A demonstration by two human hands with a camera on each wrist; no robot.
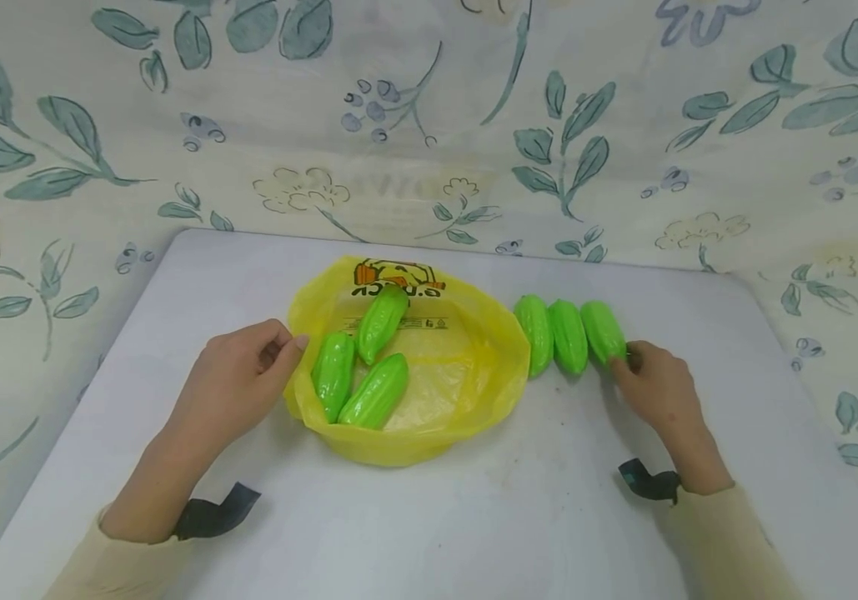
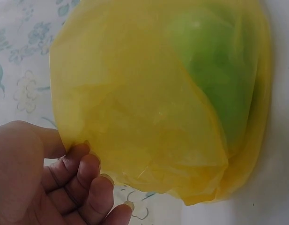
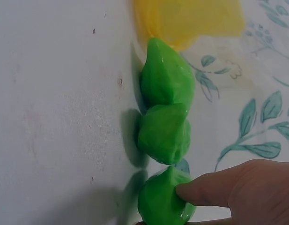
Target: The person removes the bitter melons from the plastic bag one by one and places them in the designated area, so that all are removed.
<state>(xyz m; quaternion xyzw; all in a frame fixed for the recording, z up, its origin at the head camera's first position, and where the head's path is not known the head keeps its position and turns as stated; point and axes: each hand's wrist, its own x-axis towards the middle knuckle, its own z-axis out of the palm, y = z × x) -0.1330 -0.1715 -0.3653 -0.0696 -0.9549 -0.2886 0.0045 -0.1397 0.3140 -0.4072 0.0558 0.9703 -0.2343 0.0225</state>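
Note:
A yellow plastic bag [image 1: 429,433] sits on the table with its mouth spread wide. Inside it lie three shiny, ribbed green toy vegetables [image 1: 374,392], pointed at the ends. My left hand [image 1: 237,379] pinches the bag's left rim between thumb and finger; the left wrist view shows the film at the fingertips [image 2: 83,149] and a green shape through it. To the right of the bag, three more such vegetables [image 1: 568,337] lie side by side. My right hand [image 1: 657,387] pinches the rightmost green vegetable [image 3: 163,199] at its near end, thumb on its side.
The white table [image 1: 474,525] has its back edge close to a floral-patterned cloth [image 1: 429,167]. Dark straps [image 1: 214,512] hang from both wrists. The nearest loose vegetable [image 1: 535,333] touches the bag's right side in the head view.

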